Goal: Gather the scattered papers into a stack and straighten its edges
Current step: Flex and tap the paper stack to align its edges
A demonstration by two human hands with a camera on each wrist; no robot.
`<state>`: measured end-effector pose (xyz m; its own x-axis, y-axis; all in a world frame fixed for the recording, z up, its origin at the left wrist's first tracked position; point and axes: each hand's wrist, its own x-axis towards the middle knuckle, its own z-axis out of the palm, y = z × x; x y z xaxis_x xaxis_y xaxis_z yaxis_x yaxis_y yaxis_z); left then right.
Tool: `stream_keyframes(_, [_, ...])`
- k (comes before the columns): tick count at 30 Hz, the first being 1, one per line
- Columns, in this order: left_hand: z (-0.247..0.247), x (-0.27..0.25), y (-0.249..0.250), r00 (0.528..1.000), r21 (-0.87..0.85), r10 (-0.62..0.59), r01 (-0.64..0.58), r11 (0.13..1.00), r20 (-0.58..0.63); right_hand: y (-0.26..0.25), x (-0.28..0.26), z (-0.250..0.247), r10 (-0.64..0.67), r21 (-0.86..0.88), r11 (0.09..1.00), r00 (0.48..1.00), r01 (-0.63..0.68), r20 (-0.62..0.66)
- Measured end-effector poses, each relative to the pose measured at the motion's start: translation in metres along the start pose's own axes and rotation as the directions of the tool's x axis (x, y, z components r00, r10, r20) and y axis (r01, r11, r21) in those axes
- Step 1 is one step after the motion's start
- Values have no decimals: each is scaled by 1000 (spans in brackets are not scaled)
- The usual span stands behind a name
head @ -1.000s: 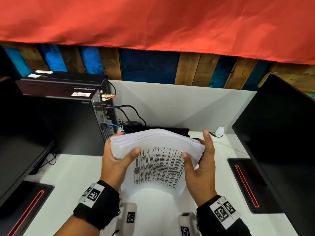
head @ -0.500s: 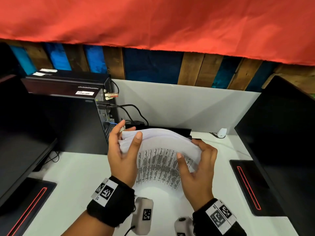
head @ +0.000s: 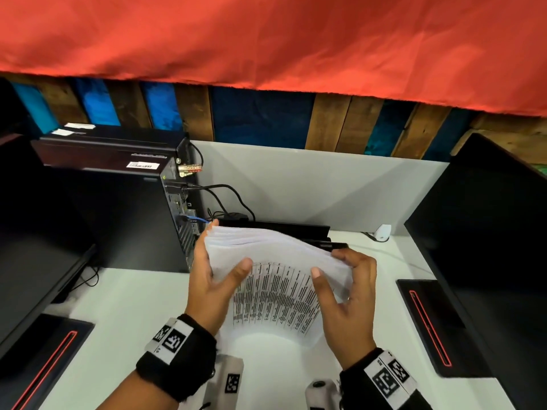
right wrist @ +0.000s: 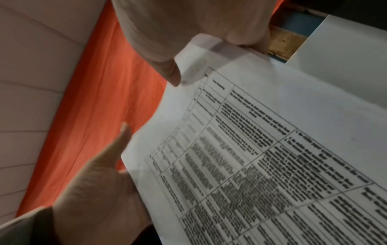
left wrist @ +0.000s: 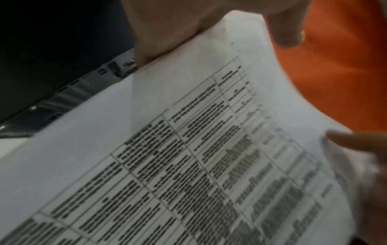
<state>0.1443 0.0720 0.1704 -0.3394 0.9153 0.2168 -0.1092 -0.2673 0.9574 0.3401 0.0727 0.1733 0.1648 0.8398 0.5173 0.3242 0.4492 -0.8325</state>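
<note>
Papers [head: 275, 279] stand bowed on my desk [head: 118, 303] beside the computer tower [head: 124, 208], left hand [head: 211, 287] and right hand [head: 346, 303] gripping their side edges.

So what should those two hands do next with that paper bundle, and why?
Probably tap the white printed paper stack down on the white desk: the left hand and right hand hold it upright, but its top edges are fanned unevenly.

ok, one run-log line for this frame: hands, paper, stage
left hand: grips paper stack left edge | right hand: grips right edge | stack: upright on white desk, bowed, top edges uneven | stage: straightening
</note>
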Motion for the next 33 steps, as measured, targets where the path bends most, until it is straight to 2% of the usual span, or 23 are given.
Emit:
stream_keyframes(2, [-2, -1, -4, 1000, -19, -4, 4, 1000, 0, 3, -2, -1, 36, 35, 999, 999, -36, 3])
stream_keyframes(4, [-3, -2, -5, 1000, -52, -21, 20, 998, -18, 5, -4, -1, 146, 141, 979, 989, -146, 9])
stream_keyframes(6, [-2, -1, -4, 997, -52, -37, 40, 998, 62, 10, -3, -2, 252, 234, 939, 967, -251, 27])
stream_keyframes(10, [-3, 0, -6, 998, -71, -22, 26, 997, 57, 15, 0, -6, 332, 336, 881, 941, -332, 61])
stream_keyframes(13, [-2, 0, -10, 992, -60, -50, 57, 997, 119, 17, 1, -9, 334, 356, 863, 934, -357, 128])
stream_keyframes(16, [-3, 0, -14, 994, -89, -75, 81, 993, 74, 17, 1, -8, 340, 389, 853, 936, -348, 92])
stream_keyframes(19, [1, -1, -12, 987, -68, -97, 106, 992, 124, 18, 2, -7, 357, 386, 846, 929, -367, 101])
stream_keyframes(22, [3, 2, -11, 992, -81, -98, 104, 991, 76, 19, 3, -6, 368, 391, 851, 929, -350, 32])
stream_keyframes(24, [6, 4, -9, 990, -72, -111, 118, 990, 89, 20, 3, -4, 340, 339, 877, 938, -341, 65])
stream_keyframes(26, [12, 6, -6, 991, 9, -111, 111, 994, 75, 19, 1, -2, 282, 229, 932, 959, -282, 33])
stream_keyframes(29, [17, 8, -3, 995, 85, -94, 92, 992, 19, 10, 1, -1, 75, 24, 997, 996, -74, -57])
stream_keyframes(31, [18, 8, 0, 996, 91, -85, 84, 992, 8, 12, 2, -2, -61, -137, 989, 998, 59, -10])
stream_keyframes(33, [18, 6, 4, 998, 82, -62, 63, 995, -15, 11, 3, -2, -84, -177, 980, 996, 85, 14])
